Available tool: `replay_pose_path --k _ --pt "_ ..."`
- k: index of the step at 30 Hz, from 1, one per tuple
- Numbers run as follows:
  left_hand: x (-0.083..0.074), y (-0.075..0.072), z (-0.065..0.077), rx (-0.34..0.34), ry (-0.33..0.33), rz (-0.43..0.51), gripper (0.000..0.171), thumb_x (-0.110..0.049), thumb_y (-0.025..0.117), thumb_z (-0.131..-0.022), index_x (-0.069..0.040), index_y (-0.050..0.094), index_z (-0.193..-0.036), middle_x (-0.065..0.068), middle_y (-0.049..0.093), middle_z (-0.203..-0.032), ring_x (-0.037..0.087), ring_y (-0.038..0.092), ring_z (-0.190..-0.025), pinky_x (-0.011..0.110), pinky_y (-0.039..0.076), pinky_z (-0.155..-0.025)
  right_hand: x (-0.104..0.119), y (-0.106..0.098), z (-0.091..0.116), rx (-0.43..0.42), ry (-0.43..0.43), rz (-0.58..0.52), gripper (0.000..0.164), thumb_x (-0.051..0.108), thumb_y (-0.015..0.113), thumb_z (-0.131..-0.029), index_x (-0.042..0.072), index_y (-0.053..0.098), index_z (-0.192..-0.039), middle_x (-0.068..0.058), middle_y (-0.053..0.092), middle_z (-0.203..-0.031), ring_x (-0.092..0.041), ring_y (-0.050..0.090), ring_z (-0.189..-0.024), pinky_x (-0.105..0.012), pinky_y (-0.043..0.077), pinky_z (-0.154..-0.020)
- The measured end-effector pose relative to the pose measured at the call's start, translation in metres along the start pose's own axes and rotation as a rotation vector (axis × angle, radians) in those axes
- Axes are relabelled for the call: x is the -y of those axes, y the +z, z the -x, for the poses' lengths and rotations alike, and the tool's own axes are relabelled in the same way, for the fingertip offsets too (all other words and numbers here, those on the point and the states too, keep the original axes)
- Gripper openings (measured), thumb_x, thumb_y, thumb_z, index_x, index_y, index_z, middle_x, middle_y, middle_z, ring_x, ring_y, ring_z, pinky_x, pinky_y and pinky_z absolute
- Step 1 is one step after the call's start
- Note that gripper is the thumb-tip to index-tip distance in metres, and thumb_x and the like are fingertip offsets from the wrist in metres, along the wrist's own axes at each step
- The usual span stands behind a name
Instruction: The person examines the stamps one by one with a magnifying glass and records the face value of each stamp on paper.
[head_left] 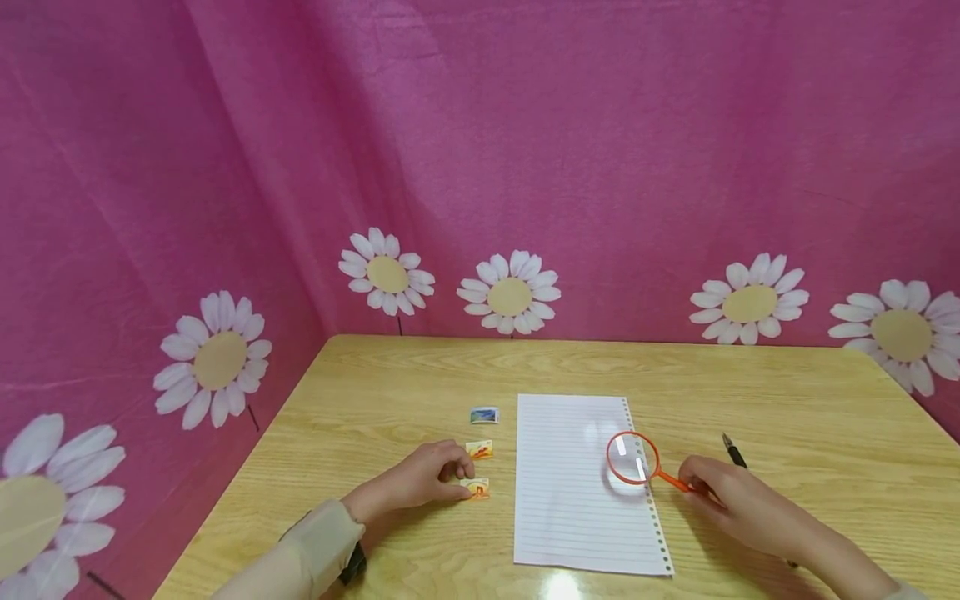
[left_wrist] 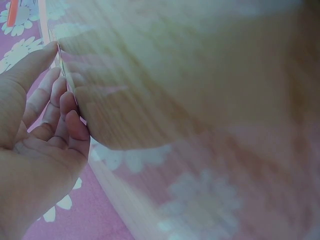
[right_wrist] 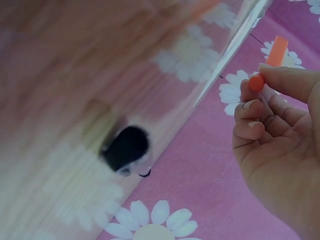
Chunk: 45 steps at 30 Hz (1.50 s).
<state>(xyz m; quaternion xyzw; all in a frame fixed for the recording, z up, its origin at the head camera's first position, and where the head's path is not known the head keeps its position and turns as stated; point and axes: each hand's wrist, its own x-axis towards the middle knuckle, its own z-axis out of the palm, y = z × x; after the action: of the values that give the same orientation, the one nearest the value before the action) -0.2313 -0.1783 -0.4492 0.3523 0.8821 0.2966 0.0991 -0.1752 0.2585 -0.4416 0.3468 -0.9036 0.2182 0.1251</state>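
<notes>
The left hand [head_left: 429,475] rests on the bench [head_left: 420,375] with its fingers loosely bent, the thumb apart from them and touching the left edge of the nearer orange stamp [head_left: 480,490]. The farther orange stamp [head_left: 482,450] lies just beyond, then a blue stamp [head_left: 484,415]. The right hand [head_left: 750,504] pinches the handle of a red magnifying glass [head_left: 657,472], its lens over the right edge of a lined sheet [head_left: 573,508]. A black pen [head_left: 737,455] lies partly behind that hand.

The head view is bright, with white glints on the round, clear, red-rimmed magnifying glass [head_left: 633,457] beyond the right fingers [head_left: 697,473]; the wrist views are dim, hazy.
</notes>
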Motion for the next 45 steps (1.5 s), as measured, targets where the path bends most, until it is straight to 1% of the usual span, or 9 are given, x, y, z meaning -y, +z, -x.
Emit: replay_pose_path --k 4,11,13,19,20,24,30,38,45 --pt "-0.001 0.0 0.0 -0.001 0.0 -0.002 0.017 -0.019 0.074 -0.087 -0.009 0.063 -0.096 0.002 0.057 -0.085 0.005 0.043 -0.072 0.016 0.036 -0.067 -0.004 -0.001 0.005 -0.014 0.001 -0.003 0.026 0.001 0.074 -0.082 0.018 0.055 -0.088 0.019 0.042 -0.075 0.009 0.036 -0.069 -0.014 0.032 -0.058" --pt "-0.001 0.0 -0.001 -0.006 0.002 -0.02 0.017 -0.019 0.074 -0.087 -0.01 0.064 -0.096 0.002 0.058 -0.085 0.004 0.042 -0.071 0.016 0.037 -0.066 -0.011 -0.003 0.013 -0.043 -0.009 0.003 0.011 0.011 0.069 -0.09 0.012 0.058 -0.088 0.02 0.045 -0.077 0.01 0.036 -0.07 -0.014 0.033 -0.059" --pt "-0.001 0.0 -0.001 -0.005 0.003 -0.025 0.017 -0.019 0.074 -0.087 -0.01 0.064 -0.096 0.002 0.058 -0.085 0.004 0.042 -0.071 0.016 0.037 -0.066 -0.012 -0.003 0.014 -0.043 -0.003 0.006 0.013 0.009 0.07 -0.089 0.012 0.058 -0.088 0.02 0.045 -0.077 0.01 0.036 -0.069 -0.014 0.033 -0.059" --pt "-0.001 0.0 -0.001 -0.005 -0.002 -0.025 0.017 -0.02 0.074 -0.087 -0.011 0.064 -0.096 0.002 0.057 -0.085 0.004 0.042 -0.071 0.016 0.036 -0.066 -0.014 -0.005 0.018 -0.075 -0.002 0.044 0.033 -0.006 0.077 -0.074 0.016 0.056 -0.087 0.02 0.043 -0.074 0.01 0.035 -0.068 -0.012 0.03 -0.057" --pt "-0.001 0.001 -0.001 -0.003 -0.003 -0.024 0.017 -0.02 0.074 -0.087 -0.011 0.063 -0.096 0.002 0.057 -0.085 0.004 0.042 -0.071 0.016 0.036 -0.066 -0.014 -0.005 0.018 -0.076 0.001 0.047 0.033 -0.006 0.077 -0.073 0.016 0.056 -0.086 0.02 0.042 -0.074 0.01 0.035 -0.068 -0.012 0.029 -0.057" --pt "0.0 0.001 0.0 0.006 -0.015 -0.009 0.016 -0.02 0.074 -0.087 -0.012 0.063 -0.096 0.001 0.056 -0.085 0.005 0.042 -0.071 0.016 0.036 -0.066 -0.015 -0.008 0.022 -0.056 0.027 0.047 0.033 -0.007 0.076 -0.074 0.016 0.056 -0.087 0.019 0.04 -0.074 0.01 0.034 -0.068 -0.015 0.029 -0.057" --pt "0.0 0.0 0.0 0.007 0.004 -0.008 0.017 -0.021 0.074 -0.087 -0.011 0.063 -0.096 0.002 0.056 -0.084 0.006 0.042 -0.069 0.016 0.035 -0.066 -0.018 -0.011 0.026 -0.037 0.069 0.061 0.03 -0.006 0.075 -0.076 0.014 0.057 -0.088 0.018 0.042 -0.074 0.01 0.034 -0.068 -0.016 0.031 -0.057" --pt "0.002 0.0 0.001 0.003 0.013 -0.011 0.017 -0.022 0.073 -0.088 -0.012 0.063 -0.096 0.002 0.055 -0.083 0.004 0.04 -0.069 0.017 0.034 -0.065 -0.021 -0.01 0.031 -0.072 0.045 0.059 0.032 -0.01 0.075 -0.073 0.013 0.057 -0.087 0.018 0.043 -0.073 0.011 0.033 -0.066 -0.014 0.03 -0.054" --pt "0.001 0.0 0.0 0.012 0.006 0.011 0.016 -0.019 0.073 -0.088 -0.011 0.063 -0.097 0.001 0.055 -0.085 0.003 0.039 -0.068 0.016 0.034 -0.065 -0.026 -0.011 0.033 0.004 0.097 0.006 0.022 -0.01 0.071 -0.078 0.004 0.058 -0.089 0.012 0.052 -0.072 0.011 0.031 -0.063 -0.015 0.031 -0.051"
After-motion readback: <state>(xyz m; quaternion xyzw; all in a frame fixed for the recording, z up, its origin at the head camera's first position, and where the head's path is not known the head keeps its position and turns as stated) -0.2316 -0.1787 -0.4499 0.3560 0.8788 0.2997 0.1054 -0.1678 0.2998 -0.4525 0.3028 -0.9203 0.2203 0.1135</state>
